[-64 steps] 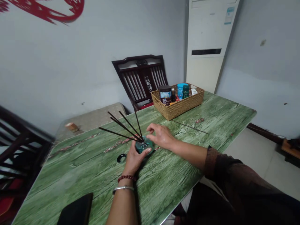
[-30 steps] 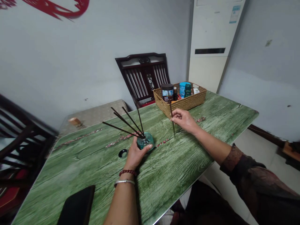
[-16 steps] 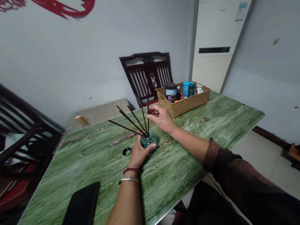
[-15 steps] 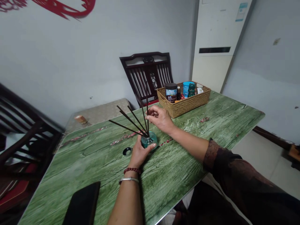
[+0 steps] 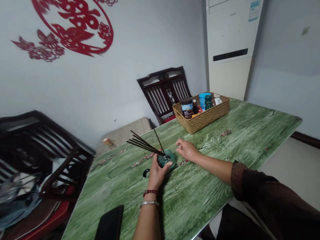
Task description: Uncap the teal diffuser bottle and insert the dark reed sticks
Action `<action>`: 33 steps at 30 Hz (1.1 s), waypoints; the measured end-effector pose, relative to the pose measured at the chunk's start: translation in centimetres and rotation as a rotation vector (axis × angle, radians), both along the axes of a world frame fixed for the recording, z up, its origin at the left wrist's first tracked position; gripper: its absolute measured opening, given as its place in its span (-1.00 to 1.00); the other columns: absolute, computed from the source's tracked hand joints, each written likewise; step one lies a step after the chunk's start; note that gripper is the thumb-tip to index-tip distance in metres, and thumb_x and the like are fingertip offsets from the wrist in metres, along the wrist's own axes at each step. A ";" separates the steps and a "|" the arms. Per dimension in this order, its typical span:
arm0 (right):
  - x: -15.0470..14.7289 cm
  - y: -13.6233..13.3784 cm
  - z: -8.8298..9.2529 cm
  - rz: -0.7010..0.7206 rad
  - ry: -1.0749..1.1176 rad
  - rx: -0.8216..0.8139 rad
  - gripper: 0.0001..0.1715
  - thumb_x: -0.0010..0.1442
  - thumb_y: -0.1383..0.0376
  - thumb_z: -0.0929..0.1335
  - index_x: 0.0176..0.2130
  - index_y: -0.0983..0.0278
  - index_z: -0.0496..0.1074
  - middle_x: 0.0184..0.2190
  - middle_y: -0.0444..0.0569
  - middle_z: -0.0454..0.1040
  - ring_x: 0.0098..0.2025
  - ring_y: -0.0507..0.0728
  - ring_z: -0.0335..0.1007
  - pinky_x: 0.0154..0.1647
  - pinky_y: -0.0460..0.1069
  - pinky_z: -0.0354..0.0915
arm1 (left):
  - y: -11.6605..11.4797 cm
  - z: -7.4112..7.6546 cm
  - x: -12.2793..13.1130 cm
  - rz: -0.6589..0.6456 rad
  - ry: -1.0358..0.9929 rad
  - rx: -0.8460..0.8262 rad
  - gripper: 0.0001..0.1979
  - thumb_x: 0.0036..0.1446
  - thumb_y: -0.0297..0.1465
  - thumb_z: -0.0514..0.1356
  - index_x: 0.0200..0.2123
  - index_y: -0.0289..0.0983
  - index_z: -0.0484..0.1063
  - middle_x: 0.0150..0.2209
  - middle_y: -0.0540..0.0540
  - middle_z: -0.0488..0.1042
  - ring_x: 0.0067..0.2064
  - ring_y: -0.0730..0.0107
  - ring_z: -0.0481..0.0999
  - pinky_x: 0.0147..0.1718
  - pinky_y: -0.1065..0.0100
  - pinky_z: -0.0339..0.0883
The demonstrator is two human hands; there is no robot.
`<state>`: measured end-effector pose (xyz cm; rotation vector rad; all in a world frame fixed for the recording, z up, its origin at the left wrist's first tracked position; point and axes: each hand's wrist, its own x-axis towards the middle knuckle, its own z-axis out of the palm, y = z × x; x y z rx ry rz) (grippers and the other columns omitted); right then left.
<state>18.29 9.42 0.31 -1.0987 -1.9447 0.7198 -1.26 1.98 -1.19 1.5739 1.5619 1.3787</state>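
Observation:
A small teal glass diffuser bottle [image 5: 167, 158] stands on the green wood-grain table [image 5: 225, 143]. Several dark reed sticks [image 5: 143, 144] fan out of its neck toward the upper left. My left hand [image 5: 157, 172] is wrapped round the bottle from the near side. My right hand [image 5: 186, 149] rests on the table just right of the bottle, fingers loosely curled and apart, holding nothing. A small black ring-shaped cap [image 5: 146, 173] lies on the table left of my left hand.
A woven basket [image 5: 215, 115] with jars and bottles sits at the table's far side. A dark wooden chair [image 5: 165, 91] stands behind it, another chair [image 5: 50, 150] at the left. A black phone [image 5: 110, 223] lies at the near edge. A white standing air conditioner [image 5: 230, 46] is at the back.
My right hand picked a reed off the table, put it into the bottle and let go; it now rests beside the bottle. The camera view shifted left and up.

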 end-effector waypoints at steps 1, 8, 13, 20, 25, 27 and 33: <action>0.3 0.6 -1.0 -0.007 -0.006 -0.069 -0.76 0.13 0.44 0.40 -0.15 0.24 0.46 -0.49 -0.22 0.42 -0.37 0.05 0.38 -0.25 -0.07 0.20 | 0.3 0.1 -0.1 0.014 0.012 -0.012 -0.38 -0.13 -0.21 0.44 0.03 -0.20 0.39 0.00 -0.17 0.50 0.03 0.06 0.50 0.13 0.00 0.28; 0.7 2.2 -3.2 -0.017 0.144 -0.253 -0.79 0.11 0.44 0.42 -0.20 0.25 0.47 -0.57 -0.29 0.33 -0.46 0.00 0.30 -0.32 -0.11 0.13 | 4.7 1.1 -1.5 0.043 -0.007 -0.061 -0.49 -0.21 -0.26 0.45 -0.13 -0.17 0.43 -0.21 -0.08 0.54 -0.12 0.12 0.54 0.05 -0.03 0.34; 0.9 2.2 -2.9 0.018 0.178 -0.275 -0.78 0.11 0.45 0.40 -0.20 0.25 0.47 -0.60 -0.30 0.29 -0.48 0.01 0.27 -0.35 -0.10 0.11 | 8.5 1.2 -2.8 0.086 -0.064 -0.077 -0.41 -0.25 -0.27 0.47 -0.09 -0.24 0.43 -0.17 -0.10 0.54 -0.12 0.19 0.53 0.06 0.03 0.34; 0.7 2.1 -3.1 0.015 0.151 -0.261 -0.76 0.08 0.48 0.37 -0.23 0.23 0.48 -0.61 -0.29 0.27 -0.49 0.03 0.25 -0.35 -0.09 0.08 | 12.6 1.0 -3.8 0.119 -0.115 -0.102 -0.36 -0.26 -0.33 0.49 -0.04 -0.23 0.42 -0.15 -0.12 0.54 -0.10 0.19 0.55 0.03 0.05 0.39; 0.6 2.2 -3.3 0.020 0.142 -0.265 -0.73 0.08 0.50 0.35 -0.22 0.23 0.48 -0.61 -0.29 0.26 -0.50 0.02 0.24 -0.38 -0.10 0.05 | 13.0 1.1 -3.7 0.201 -0.192 -0.095 -0.32 -0.27 -0.38 0.50 0.00 -0.20 0.39 -0.07 -0.13 0.48 -0.05 0.23 0.53 0.02 0.11 0.40; 0.6 2.2 -3.4 0.020 0.146 -0.262 -0.73 0.08 0.50 0.35 -0.21 0.24 0.48 -0.61 -0.29 0.26 -0.50 0.02 0.24 -0.38 -0.10 0.05 | 12.0 1.2 -3.5 0.246 -0.243 -0.085 -0.28 -0.25 -0.37 0.50 0.04 -0.18 0.36 -0.05 -0.13 0.44 -0.05 0.25 0.51 -0.04 0.16 0.43; 0.8 2.3 -3.3 0.030 0.161 -0.256 -0.75 0.07 0.49 0.37 -0.22 0.26 0.48 -0.62 -0.31 0.26 -0.50 0.01 0.23 -0.38 -0.10 0.06 | 6.1 1.2 -2.5 0.272 -0.454 -0.091 -0.38 -0.07 -0.24 0.45 0.06 -0.16 0.34 -0.26 0.03 0.40 -0.32 0.47 0.51 -0.27 0.34 0.46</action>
